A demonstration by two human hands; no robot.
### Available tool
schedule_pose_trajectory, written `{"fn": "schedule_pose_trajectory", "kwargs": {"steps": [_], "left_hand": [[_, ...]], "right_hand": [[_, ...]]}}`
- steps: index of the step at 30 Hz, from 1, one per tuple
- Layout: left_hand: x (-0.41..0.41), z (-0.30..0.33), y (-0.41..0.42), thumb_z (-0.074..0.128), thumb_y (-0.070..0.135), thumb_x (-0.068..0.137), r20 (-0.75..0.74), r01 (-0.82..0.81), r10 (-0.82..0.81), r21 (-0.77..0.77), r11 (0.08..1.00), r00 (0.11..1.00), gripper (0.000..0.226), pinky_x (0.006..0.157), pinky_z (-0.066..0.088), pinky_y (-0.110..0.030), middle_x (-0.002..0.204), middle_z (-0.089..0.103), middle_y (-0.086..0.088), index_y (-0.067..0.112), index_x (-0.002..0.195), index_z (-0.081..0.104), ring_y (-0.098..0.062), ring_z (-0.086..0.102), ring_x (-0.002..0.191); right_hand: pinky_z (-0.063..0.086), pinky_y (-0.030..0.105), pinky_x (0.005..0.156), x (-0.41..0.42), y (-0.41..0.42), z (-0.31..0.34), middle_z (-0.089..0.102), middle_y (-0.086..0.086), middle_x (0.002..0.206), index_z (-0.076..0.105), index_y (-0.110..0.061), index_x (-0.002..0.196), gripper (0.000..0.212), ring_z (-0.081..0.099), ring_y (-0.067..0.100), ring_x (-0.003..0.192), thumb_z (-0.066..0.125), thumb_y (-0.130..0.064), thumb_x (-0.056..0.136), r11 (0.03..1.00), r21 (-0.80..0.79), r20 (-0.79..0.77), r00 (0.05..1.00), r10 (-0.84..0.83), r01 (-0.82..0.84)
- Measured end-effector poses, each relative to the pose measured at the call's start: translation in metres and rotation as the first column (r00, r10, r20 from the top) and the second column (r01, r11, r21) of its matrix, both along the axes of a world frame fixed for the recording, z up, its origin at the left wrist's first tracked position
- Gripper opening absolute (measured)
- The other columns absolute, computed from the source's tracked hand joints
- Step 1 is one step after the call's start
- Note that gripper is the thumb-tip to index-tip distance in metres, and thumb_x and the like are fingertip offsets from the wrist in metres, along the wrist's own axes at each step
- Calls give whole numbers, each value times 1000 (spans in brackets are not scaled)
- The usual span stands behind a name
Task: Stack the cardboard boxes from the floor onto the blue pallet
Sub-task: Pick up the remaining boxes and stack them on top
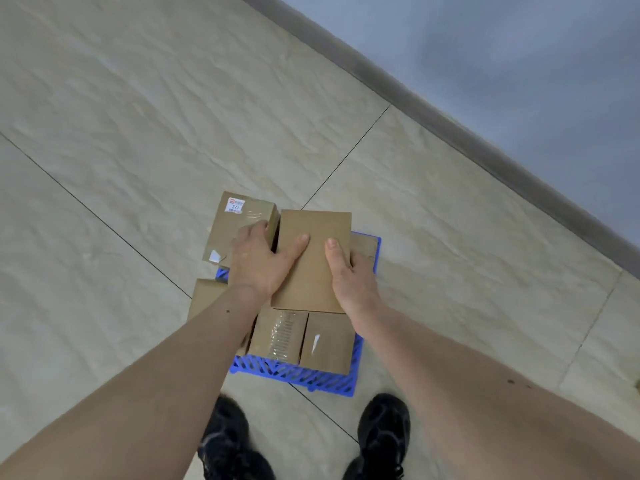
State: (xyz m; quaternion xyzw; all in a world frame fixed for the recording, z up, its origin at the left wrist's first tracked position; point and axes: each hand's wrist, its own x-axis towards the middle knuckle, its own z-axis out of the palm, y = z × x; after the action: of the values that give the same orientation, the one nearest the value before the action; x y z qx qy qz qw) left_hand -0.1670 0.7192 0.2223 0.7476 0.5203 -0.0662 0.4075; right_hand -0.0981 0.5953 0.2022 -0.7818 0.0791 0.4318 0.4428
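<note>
I hold a plain cardboard box (313, 251) above the stack on the blue pallet (294, 374). My left hand (261, 263) grips its left edge, thumb on top. My right hand (349, 275) grips its right edge, thumb on top as well. Below it, two taped boxes (277, 336) (327, 342) sit side by side at the pallet's near edge. A labelled box (239, 223) lies at the far left of the stack, and another box (204, 296) shows beside my left forearm. The boxes hide most of the pallet.
Beige floor tiles (173, 116) surround the pallet. A grey skirting board (485, 143) and wall run diagonally at the upper right. My black shoes (382, 438) stand just in front of the pallet's near edge.
</note>
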Motion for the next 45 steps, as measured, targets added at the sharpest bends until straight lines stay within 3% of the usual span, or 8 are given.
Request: {"fn": "schedule_pose_trajectory", "kwargs": {"steps": [9, 15, 20, 28, 33, 36, 41, 45], "left_hand": [[6, -64, 54, 67, 60, 83, -103, 267, -250, 214, 940, 963, 95, 121, 16, -36, 159, 28, -6, 10, 153, 28, -25, 19, 149], [2, -88, 63, 64, 64, 82, -171, 300, -268, 204, 932, 948, 84, 114, 29, -38, 158, 30, -3, 12, 144, 41, -25, 25, 145], [0, -101, 62, 61, 65, 84, -213, 321, -273, 235, 918, 938, 76, 109, 36, -41, 162, 22, 2, 17, 141, 46, -23, 20, 146], [-3, -103, 55, 64, 67, 82, -276, 368, -290, 291, 883, 916, 86, 103, 43, -42, 162, 18, 3, 18, 148, 38, -21, 21, 146], [-3, -103, 53, 63, 67, 83, -290, 385, -301, 299, 873, 909, 88, 106, 42, -41, 163, 18, 1, 17, 149, 34, -22, 20, 147], [-2, -101, 52, 62, 66, 84, -298, 396, -313, 281, 874, 902, 89, 110, 39, -43, 164, 15, -1, 15, 150, 32, -24, 16, 149], [3, -82, 54, 60, 63, 87, -295, 388, -311, 253, 886, 903, 93, 115, 30, -43, 165, 13, -4, 10, 154, 22, -26, 17, 149], [12, -46, 49, 52, 60, 93, -325, 436, -344, 274, 857, 881, 81, 115, 24, -42, 163, 17, -5, 10, 151, 28, -28, 17, 148]], "right_hand": [[49, 43, 104, -13, 45, -67, 68, -3, 123, 59, -24, 133, 80, 64, 20, 112, 47, -82, 80, 995, -40, 25, 996, -89, 90], [44, 41, 108, -8, 58, -92, 63, 0, 131, 53, -24, 137, 69, 59, 23, 121, 49, -73, 89, 994, -76, 49, 996, -75, 79], [44, 33, 98, -7, 64, -102, 62, 1, 132, 52, -22, 138, 68, 58, 22, 117, 47, -72, 91, 991, -82, 38, 994, -99, 102], [40, 30, 93, -7, 63, -114, 58, -2, 120, 51, -19, 138, 65, 50, 16, 103, 42, -67, 96, 992, -86, 32, 996, -85, 88], [41, 31, 97, -7, 64, -118, 59, -2, 120, 50, -18, 139, 65, 54, 19, 112, 42, -66, 96, 992, -88, 32, 996, -86, 88], [42, 32, 98, -5, 64, -116, 58, 2, 135, 46, -14, 144, 75, 56, 23, 121, 43, -70, 94, 989, -111, 5, 996, -93, 93], [41, 48, 110, 1, 55, -96, 55, 7, 142, 41, -14, 147, 88, 52, 30, 131, 39, -79, 88, 978, -194, 26, 997, -68, 71], [36, 39, 111, 15, 37, -64, 54, 9, 143, 46, -16, 146, 70, 50, 32, 132, 36, -67, 98, 976, -219, 48, 999, 2, 8]]}}
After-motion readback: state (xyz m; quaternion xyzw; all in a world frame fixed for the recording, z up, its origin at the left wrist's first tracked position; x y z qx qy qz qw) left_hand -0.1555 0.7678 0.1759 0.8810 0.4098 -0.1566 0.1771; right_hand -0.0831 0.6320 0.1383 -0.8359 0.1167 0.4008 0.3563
